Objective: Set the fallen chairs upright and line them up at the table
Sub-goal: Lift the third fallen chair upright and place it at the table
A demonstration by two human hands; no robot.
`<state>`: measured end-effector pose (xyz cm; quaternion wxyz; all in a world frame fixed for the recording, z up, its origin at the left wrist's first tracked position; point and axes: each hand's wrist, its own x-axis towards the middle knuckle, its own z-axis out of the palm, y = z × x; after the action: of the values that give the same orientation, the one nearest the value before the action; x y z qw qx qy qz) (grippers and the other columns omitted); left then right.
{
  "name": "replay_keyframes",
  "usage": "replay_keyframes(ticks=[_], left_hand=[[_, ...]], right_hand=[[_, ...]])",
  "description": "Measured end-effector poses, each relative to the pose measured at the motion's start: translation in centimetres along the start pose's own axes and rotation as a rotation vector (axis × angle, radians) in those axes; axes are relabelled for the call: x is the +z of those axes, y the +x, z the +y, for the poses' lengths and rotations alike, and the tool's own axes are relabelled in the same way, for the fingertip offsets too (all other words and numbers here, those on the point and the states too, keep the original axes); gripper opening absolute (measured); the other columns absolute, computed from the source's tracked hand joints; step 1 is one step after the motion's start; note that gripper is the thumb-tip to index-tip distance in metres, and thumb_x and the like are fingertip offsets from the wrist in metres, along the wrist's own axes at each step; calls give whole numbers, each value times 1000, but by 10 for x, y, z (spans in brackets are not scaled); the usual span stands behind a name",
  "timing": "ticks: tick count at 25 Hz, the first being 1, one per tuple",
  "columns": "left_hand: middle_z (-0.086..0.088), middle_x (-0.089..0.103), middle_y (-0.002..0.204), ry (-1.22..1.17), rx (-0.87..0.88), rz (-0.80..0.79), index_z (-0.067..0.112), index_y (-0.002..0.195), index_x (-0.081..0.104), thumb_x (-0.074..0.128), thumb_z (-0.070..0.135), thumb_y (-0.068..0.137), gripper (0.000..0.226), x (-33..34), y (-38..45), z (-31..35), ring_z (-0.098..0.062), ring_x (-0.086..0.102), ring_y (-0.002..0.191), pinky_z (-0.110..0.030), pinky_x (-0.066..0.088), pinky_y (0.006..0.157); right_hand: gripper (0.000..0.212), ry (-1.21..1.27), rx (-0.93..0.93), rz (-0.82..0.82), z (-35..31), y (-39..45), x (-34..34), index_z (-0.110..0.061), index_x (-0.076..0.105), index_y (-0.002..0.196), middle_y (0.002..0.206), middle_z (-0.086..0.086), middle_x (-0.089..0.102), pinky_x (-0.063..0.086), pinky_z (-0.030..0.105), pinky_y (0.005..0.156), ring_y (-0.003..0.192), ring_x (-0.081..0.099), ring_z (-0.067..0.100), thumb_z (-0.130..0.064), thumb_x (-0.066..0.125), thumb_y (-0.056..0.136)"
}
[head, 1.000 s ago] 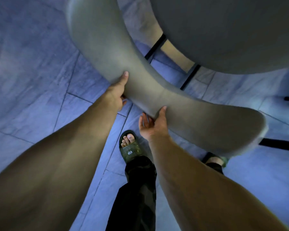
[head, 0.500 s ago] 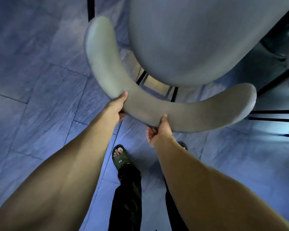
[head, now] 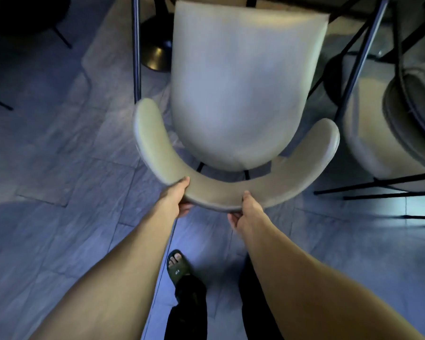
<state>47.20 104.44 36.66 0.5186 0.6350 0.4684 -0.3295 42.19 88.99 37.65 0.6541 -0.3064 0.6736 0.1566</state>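
A grey upholstered chair (head: 241,94) stands upright in front of me, its seat facing the table at the top of the view. Its curved backrest (head: 157,153) wraps toward me. My left hand (head: 176,197) grips the lower left of that backrest, thumb on top. My right hand (head: 245,212) grips the backrest's middle from below. A second grey chair (head: 388,133) lies tipped on its side at the right, its black legs (head: 378,185) pointing toward me. The table edge (head: 353,11) shows only as a dark strip at the top.
A black table leg (head: 136,52) runs down left of the chair, beside a round dark pedestal base (head: 157,55). Thin legs of other furniture (head: 62,38) sit at the upper left. My sandalled foot (head: 178,266) is on the grey tiled floor (head: 59,168).
The chair has swung up from a tilt to upright and moved away from me toward the table. Both hands stayed gripped on the backrest throughout.
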Motion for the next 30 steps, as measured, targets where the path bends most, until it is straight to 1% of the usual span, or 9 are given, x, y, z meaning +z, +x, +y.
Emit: replay_keyframes(ticks=[5, 9, 12, 15, 19, 21, 24, 28, 30], left_hand=[[-4, 65, 49, -18, 1, 28, 17, 80, 50, 59, 51, 86, 36, 19, -53, 18, -18, 64, 56, -29, 50, 55], [-6, 64, 69, 21, -6, 30, 17, 82, 52, 57, 50, 88, 34, 21, -69, 40, -17, 62, 58, -31, 51, 59], [-9, 61, 80, 23, 2, 28, 11, 89, 56, 60, 47, 88, 37, 27, -71, 67, -22, 58, 65, -33, 47, 61], [-12, 57, 106, -73, 25, 49, 14, 109, 53, 61, 39, 90, 33, 43, -70, 96, -28, 56, 83, -39, 47, 52], [-15, 62, 125, -201, -6, -3, 13, 117, 54, 62, 29, 91, 31, 54, -64, 127, -28, 57, 91, -44, 52, 60], [-15, 61, 127, -194, -3, 2, 10, 125, 54, 63, 28, 91, 40, 56, -63, 136, -27, 56, 92, -43, 51, 67], [-15, 62, 128, -185, 6, 19, 9, 127, 54, 65, 28, 90, 43, 57, -63, 145, -27, 57, 92, -43, 52, 68], [-12, 59, 131, -168, 49, 17, 8, 129, 53, 62, 27, 92, 42, 64, -67, 167, -26, 55, 95, -41, 53, 67], [-13, 58, 132, -175, 66, 7, 8, 130, 52, 61, 26, 93, 42, 69, -66, 182, -27, 54, 97, -42, 52, 72]], right_hand=[[45, -90, -38, -9, -44, -42, -20, -12, 54, 130, 82, 4, 63, 47, 21, 34, 62, 58, 18, -39, 59, 95], [39, -172, -47, -25, -67, -69, -15, -12, 55, 124, 96, 6, 64, 45, 24, 27, 61, 56, 16, -37, 59, 95], [31, -177, 10, -108, -89, -77, -5, -13, 55, 97, 77, 4, 57, 49, 20, 38, 60, 52, 15, -44, 56, 95], [36, -203, 46, -157, -116, -81, 8, -10, 49, 82, 76, 8, 55, 54, 33, 65, 63, 53, 21, -41, 50, 99], [24, -229, -11, -184, -141, -85, 29, -10, 55, 117, 107, 11, 67, 50, 43, 29, 92, 64, 33, -28, 47, 101], [33, -215, -43, -162, -146, -84, 34, -13, 51, 132, 128, 10, 63, 55, 45, 42, 112, 61, 34, -24, 47, 101], [33, -228, -51, -133, -155, -85, 42, -14, 53, 132, 127, 8, 65, 51, 51, 67, 115, 61, 31, -22, 44, 101], [30, -249, -82, -107, -173, -84, 54, -15, 56, 127, 121, 6, 68, 51, 48, 55, 106, 64, 29, -20, 45, 100], [27, -252, -101, -99, -186, -82, 61, -14, 55, 124, 119, 6, 67, 53, 50, 62, 103, 63, 29, -19, 46, 99]])
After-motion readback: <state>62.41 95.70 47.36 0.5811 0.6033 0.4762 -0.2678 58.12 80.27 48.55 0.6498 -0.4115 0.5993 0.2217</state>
